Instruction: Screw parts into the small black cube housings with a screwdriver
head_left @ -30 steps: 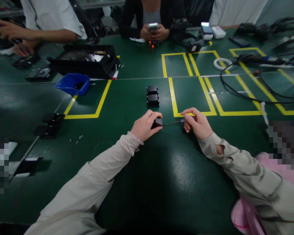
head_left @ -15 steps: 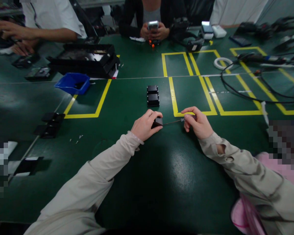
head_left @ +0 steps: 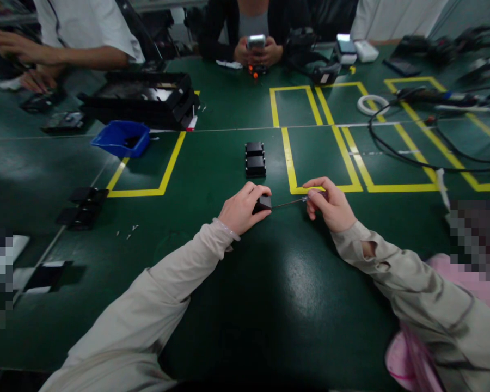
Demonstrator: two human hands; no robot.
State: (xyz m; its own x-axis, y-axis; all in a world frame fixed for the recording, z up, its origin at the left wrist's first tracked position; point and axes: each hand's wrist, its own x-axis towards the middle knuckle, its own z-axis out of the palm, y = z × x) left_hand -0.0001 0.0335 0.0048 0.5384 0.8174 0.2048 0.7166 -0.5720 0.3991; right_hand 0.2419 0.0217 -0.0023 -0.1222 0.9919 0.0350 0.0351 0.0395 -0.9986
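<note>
My left hand point(head_left: 245, 207) is closed around a small black box-shaped part point(head_left: 263, 203) on the green table, covering much of it. From the right, my right hand point(head_left: 329, 204) grips a screwdriver point(head_left: 288, 203) by its handle, which the fingers mostly hide. The thin shaft lies nearly level and its tip meets the right side of the black part. Just beyond my left hand stand two similar black parts point(head_left: 255, 159), one behind the other, with small shiny bits along their sides.
Left lie several small screws point(head_left: 131, 231), more black parts point(head_left: 84, 208) and a blue bin point(head_left: 122, 139). Black trays point(head_left: 147, 98) stand behind it. Yellow tape outlines point(head_left: 322, 190), a white tape roll point(head_left: 372, 104) and cables point(head_left: 416, 160) are at right. Co-workers sit opposite, one holding a device point(head_left: 256, 42).
Almost nothing differs. Both hands keep their places, with the screwdriver tip still against the black part. The co-worker's hands at far left have shifted slightly.
</note>
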